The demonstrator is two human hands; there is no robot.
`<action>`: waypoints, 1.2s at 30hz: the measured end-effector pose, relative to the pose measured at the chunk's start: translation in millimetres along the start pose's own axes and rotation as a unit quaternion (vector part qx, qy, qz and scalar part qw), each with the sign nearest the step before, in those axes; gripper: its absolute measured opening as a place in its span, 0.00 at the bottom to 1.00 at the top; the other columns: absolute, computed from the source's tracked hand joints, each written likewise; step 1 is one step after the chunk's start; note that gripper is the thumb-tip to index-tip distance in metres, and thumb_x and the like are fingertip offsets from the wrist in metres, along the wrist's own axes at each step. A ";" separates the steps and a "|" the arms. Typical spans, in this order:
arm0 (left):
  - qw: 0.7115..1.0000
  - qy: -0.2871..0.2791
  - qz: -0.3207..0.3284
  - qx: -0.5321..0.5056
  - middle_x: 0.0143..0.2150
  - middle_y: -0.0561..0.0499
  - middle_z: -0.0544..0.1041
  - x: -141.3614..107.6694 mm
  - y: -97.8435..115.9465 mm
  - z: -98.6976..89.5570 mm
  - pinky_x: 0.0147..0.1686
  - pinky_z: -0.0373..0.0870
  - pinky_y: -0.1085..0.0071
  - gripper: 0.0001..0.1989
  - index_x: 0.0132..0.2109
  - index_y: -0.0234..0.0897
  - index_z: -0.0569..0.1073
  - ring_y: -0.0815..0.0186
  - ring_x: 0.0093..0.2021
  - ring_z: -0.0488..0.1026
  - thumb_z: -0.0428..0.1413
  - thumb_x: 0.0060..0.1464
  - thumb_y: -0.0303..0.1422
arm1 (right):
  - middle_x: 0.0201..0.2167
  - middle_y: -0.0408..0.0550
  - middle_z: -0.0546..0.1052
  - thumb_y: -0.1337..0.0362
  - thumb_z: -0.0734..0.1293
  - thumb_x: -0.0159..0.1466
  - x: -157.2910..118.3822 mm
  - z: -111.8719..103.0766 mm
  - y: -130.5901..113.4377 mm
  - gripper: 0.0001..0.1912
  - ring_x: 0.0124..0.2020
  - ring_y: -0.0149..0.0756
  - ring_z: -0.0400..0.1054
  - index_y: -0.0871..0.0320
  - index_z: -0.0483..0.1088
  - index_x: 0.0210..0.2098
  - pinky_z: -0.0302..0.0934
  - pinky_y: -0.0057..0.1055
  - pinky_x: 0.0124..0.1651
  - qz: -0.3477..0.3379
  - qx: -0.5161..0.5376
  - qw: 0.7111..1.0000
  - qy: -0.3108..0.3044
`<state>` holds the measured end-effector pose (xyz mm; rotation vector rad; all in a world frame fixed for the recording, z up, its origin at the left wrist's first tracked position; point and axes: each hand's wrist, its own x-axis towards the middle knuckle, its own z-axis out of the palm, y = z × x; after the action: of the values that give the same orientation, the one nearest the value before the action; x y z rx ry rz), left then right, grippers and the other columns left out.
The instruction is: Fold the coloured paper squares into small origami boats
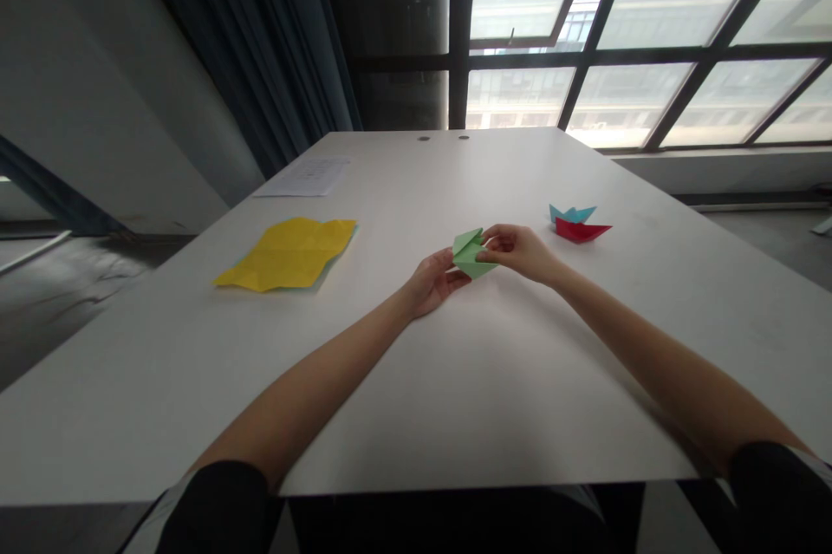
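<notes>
A small folded piece of green paper (469, 256) is held between both hands above the middle of the white table. My left hand (434, 281) grips its left side, with fingers behind and below the paper. My right hand (516, 252) pinches its right part between thumb and fingers. Some layers of the green paper stand up at the top, and its right edge is partly covered by my right fingers.
On the white table (403, 415), creased yellow paper (289, 252) lies at the left over bluish sheets. Printed white sheets (305, 177) are farther back. A red paper boat (581, 231) and a blue paper boat (573, 214) stand at the right. Windows are beyond.
</notes>
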<state>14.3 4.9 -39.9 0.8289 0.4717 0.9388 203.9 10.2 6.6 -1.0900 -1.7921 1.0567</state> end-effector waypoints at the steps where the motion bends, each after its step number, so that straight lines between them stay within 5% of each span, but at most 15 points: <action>1: 1.000 0.001 0.002 0.000 0.42 0.48 0.74 0.1 -0.5 -0.2 0.41 0.68 0.70 0.20 0.43 0.37 0.72 0.67 0.37 0.72 0.61 0.42 0.41 | 0.22 0.42 0.72 0.58 0.72 0.46 -0.4 -0.3 0.2 0.17 0.24 0.29 0.66 0.60 0.69 0.33 0.62 0.28 0.30 -0.010 -0.018 1.000 -0.001; 12: 0.999 -0.028 0.014 0.044 0.43 0.45 0.74 -3.2 0.5 4.3 0.47 0.64 0.64 0.27 0.47 0.36 0.70 0.65 0.40 0.72 0.63 0.39 0.42 | 0.24 0.42 0.73 0.58 0.68 0.51 -7.0 7.4 -8.7 0.15 0.24 0.28 0.64 0.57 0.72 0.36 0.58 0.26 0.29 -0.071 -0.205 0.976 -0.002; 25: 0.996 -0.038 0.017 0.081 0.44 0.43 0.74 -3.9 -2.8 8.2 0.44 0.65 0.66 0.26 0.46 0.35 0.72 0.62 0.43 0.71 0.64 0.38 0.41 | 0.22 0.41 0.73 0.56 0.67 0.51 -15.0 25.0 -8.6 0.10 0.21 0.29 0.64 0.55 0.69 0.28 0.52 0.24 0.25 -0.027 -0.349 0.934 0.075; 32: 0.999 -0.011 0.024 0.043 0.42 0.44 0.75 -1.0 -3.6 2.9 0.44 0.66 0.64 0.22 0.42 0.34 0.73 0.60 0.43 0.71 0.60 0.42 0.44 | 0.27 0.42 0.75 0.55 0.66 0.53 -11.9 20.5 -12.0 0.13 0.24 0.29 0.67 0.56 0.69 0.34 0.58 0.25 0.29 -0.068 -0.248 0.966 0.029; 36: 0.999 -0.013 0.006 0.037 0.41 0.43 0.76 -0.3 -3.7 1.4 0.43 0.67 0.63 0.20 0.41 0.34 0.73 0.59 0.44 0.71 0.59 0.44 0.44 | 0.26 0.44 0.75 0.56 0.62 0.58 -10.1 17.1 -16.0 0.13 0.25 0.29 0.68 0.58 0.71 0.35 0.60 0.25 0.29 -0.056 -0.182 0.980 0.061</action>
<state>17.0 2.9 -42.0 0.9111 0.4822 0.9260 187.4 -8.1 13.3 -1.2218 -1.9685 0.5930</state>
